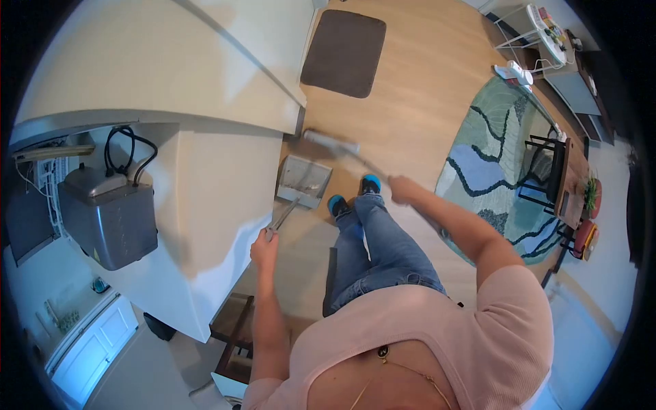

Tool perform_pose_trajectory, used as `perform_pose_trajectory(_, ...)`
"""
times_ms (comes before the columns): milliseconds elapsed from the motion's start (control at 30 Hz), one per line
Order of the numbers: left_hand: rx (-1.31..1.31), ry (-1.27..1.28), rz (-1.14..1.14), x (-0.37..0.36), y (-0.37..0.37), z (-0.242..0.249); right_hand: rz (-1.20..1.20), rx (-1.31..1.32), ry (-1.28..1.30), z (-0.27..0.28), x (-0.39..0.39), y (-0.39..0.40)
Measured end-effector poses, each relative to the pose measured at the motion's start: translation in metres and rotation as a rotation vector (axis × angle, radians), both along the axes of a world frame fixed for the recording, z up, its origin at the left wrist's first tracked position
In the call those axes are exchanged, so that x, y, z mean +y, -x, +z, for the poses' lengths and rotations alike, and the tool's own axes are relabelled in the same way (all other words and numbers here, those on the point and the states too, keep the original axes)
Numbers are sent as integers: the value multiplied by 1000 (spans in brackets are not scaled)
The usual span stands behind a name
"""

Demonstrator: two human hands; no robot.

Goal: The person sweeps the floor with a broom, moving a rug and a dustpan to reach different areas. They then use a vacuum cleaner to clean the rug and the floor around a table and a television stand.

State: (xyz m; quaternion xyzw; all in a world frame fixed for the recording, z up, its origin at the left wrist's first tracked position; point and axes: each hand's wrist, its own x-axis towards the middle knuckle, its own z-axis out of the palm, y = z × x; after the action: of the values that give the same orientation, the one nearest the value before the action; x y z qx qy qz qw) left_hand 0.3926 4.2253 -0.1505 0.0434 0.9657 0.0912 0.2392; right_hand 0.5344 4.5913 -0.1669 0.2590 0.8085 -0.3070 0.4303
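My left hand (264, 249) is closed around the handle of a long-handled dustpan (301, 199). The pan rests on the floor by the wall, with some debris that I cannot make out inside. My right hand (403, 190) grips the stick of a broom (369, 166), blurred by motion. Its pale head (331, 141) is on the floor just beyond the dustpan's far edge, near the wall corner. The rest of the stick runs back under my right forearm.
A dark brown mat (344, 53) lies ahead on the wooden floor (410, 82). To the right is a green and blue patterned rug (482, 167), with a black chair (540, 171) and a wooden table (572, 181). A grey metal appliance (109, 219) stands on the left counter.
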Motion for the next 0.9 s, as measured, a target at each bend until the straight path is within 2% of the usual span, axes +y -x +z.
perform_pose_trajectory(67,-23,-42,48,-7,-3,3,113,272,-252,-38,17,14)
perform_pose_trajectory(100,-35,-63,73,-9,-5,5,-13,232,-288,-59,26,32)
perform_pose_trajectory(167,-27,-53,90,-12,-7,6,-1,193,-339,-75,38,71)
perform_pose_trajectory(267,-5,-89,102,-9,-9,8,-156,339,-475,-125,24,92)
perform_pose_trajectory(333,15,-94,95,-6,-7,6,-121,416,-449,-161,-7,77)
perform_pose_trajectory(400,30,-55,86,-11,-10,4,-372,215,-319,-127,-50,47)
perform_pose_trajectory(433,20,-37,76,-12,-10,7,-372,180,-188,-131,-66,19)
perform_pose_trajectory(533,12,-20,52,-15,-11,10,144,144,-59,-78,-87,-23)
perform_pose_trajectory(633,6,-83,65,-33,-18,3,332,-10,23,-1,-84,-10)
perform_pose_trajectory(733,2,-170,123,-45,-29,9,335,143,-49,0,-82,-9)
perform_pose_trajectory(900,104,-255,156,-58,-42,10,109,249,-146,-60,-108,47)
